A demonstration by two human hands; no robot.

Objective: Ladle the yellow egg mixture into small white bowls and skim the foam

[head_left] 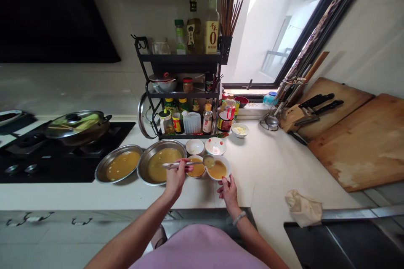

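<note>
My left hand (176, 176) is closed around the handle of a metal ladle (173, 165). The ladle's cup, with yellowish liquid in it, is over the left rim of a white bowl (227, 161) that holds yellow-brown broth. At that bowl's near right rim, my right hand (229, 192) grips the edge with thumb and fingers. Just left is a second bowl of broth (196, 175), partly behind my left fingers. A large steel basin (143, 175) of the same liquid stands left of my left hand, and a shallower steel dish (101, 171) of it lies farther left.
Behind the bowls are a small white bowl (195, 147), a strawberry-patterned bowl (215, 146) and a black spice rack (186, 95). A lidded pan (75, 128) sits on the stove at left. Knives in a block (292, 117), cutting boards (362, 147) and a cloth (303, 209) are at right.
</note>
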